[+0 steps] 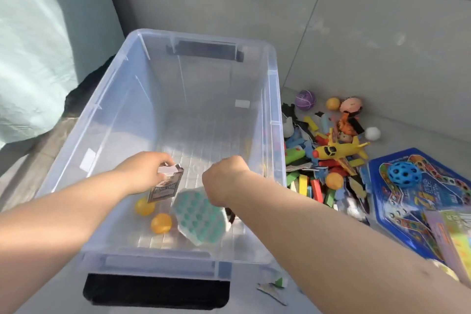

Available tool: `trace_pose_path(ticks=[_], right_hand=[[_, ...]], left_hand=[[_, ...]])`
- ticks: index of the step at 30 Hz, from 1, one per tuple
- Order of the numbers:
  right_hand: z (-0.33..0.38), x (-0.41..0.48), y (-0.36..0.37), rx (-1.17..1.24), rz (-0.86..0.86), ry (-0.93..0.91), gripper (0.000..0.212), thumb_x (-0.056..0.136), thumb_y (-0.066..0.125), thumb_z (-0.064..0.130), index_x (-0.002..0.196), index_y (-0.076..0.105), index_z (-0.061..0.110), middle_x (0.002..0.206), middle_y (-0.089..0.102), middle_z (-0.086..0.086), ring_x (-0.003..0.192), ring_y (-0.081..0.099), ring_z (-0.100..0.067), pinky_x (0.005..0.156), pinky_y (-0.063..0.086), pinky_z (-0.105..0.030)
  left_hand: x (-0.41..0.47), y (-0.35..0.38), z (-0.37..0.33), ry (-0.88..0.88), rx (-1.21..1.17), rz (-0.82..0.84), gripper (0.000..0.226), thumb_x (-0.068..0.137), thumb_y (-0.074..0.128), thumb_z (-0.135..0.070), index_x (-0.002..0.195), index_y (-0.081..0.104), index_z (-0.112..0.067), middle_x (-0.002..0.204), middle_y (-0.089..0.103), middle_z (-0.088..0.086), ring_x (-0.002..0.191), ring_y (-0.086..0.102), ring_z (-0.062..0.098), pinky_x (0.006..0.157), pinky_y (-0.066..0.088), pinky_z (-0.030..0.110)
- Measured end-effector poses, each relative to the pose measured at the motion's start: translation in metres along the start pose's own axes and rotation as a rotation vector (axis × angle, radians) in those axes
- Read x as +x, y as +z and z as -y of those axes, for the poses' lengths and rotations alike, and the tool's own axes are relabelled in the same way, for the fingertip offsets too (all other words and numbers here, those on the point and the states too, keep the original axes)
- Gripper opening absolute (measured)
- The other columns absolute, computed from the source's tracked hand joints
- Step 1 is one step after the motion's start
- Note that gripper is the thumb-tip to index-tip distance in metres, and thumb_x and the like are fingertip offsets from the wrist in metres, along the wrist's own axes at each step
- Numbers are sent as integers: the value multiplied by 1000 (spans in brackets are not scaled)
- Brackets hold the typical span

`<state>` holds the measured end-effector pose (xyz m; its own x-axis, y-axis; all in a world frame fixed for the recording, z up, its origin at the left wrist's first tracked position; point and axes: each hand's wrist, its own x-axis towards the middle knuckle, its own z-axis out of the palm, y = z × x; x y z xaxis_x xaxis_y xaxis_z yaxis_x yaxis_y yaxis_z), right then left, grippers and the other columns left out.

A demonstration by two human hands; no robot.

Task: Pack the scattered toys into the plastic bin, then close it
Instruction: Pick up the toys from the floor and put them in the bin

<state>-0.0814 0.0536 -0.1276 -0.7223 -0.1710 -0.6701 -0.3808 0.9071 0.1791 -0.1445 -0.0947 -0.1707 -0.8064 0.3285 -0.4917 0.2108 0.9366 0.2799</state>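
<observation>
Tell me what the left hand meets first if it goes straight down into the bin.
Probably the bin floor: the left hand lowers the card box, with an orange ball close beside; depth unclear.

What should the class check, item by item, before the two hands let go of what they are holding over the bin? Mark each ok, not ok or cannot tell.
1. Left hand grips the card box by its top: ok.
2. Right hand holds the green bubble toy: ok, though its fingers are hidden.
3. Both items are inside the rim of the bin: ok.
4. Bin has room: ok; only two orange balls lie on its floor.
5. Card box flap shut: not ok; it stands open.
6. Toy pile packed: not ok; it lies on the floor beside the bin.
7. Lid within reach: cannot tell; none shows.
</observation>
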Motion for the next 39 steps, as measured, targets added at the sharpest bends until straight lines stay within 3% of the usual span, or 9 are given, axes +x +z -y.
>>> trace_pose_path(ticks=[5,12,15,19,24,27,31,34,39], right_hand=[[-10,-12,-5,263,-3,-67,34,97,33,15,129,45,11,136,49,-8,128,40,-31,112,20,-43],[-85,-96,51,717,-1049,-21,34,82,43,12,105,67,4,100,71,-10,99,62,-26,85,47,-31],[-111,-132,135,832,-627,256,48,87,49,34,130,50,13,136,49,-6,129,41,-20,105,38,-32],[-97,-166,247,693,34,433,83,82,54,55,146,6,34,158,0,3,145,9,-19,110,33,-38],[-81,-170,338,685,-119,643,118,4,76,65,111,49,23,110,67,-14,101,56,-33,54,53,-53],[-74,-183,370,709,-296,720,98,24,83,48,110,47,18,126,43,-14,106,42,-29,68,51,-56],[-59,-202,418,563,-745,851,54,74,37,39,123,40,16,158,-10,0,126,26,-27,106,21,-45],[-57,-203,430,525,-896,992,51,73,39,37,119,43,16,151,17,-7,116,33,-29,113,9,-32],[-79,-199,423,529,-846,1223,74,49,80,37,110,46,14,115,53,-13,90,37,-27,70,54,-43]], left_hand=[[3,5,-2,108,129,55,39,95,45,-14,133,46,-16,141,45,4,130,42,21,103,31,24],[-32,-21,-55,260,-62,-283,26,91,52,-13,111,65,-23,128,58,-4,120,51,17,98,31,26],[-64,-32,-115,437,-365,-243,31,81,58,-24,72,62,-54,78,65,-37,82,58,-15,79,37,-2],[-89,-25,-190,611,-414,-168,27,82,58,-25,74,54,-50,74,61,-43,78,52,-25,68,33,-10],[-105,11,-256,734,-102,92,18,86,49,-38,99,61,-41,82,53,-31,84,50,-20,75,36,-3],[-113,57,-275,628,191,242,32,92,43,-36,125,44,-38,119,47,-24,113,47,-3,89,38,15],[-108,132,-293,469,541,307,54,92,44,-29,141,21,-23,152,15,-1,138,21,20,99,37,35],[-93,170,-299,325,610,264,63,92,46,-23,144,11,-22,155,-2,4,142,9,24,100,38,39],[-74,195,-282,243,577,190,57,92,34,-4,143,15,-20,155,-1,7,141,9,27,103,37,38]])
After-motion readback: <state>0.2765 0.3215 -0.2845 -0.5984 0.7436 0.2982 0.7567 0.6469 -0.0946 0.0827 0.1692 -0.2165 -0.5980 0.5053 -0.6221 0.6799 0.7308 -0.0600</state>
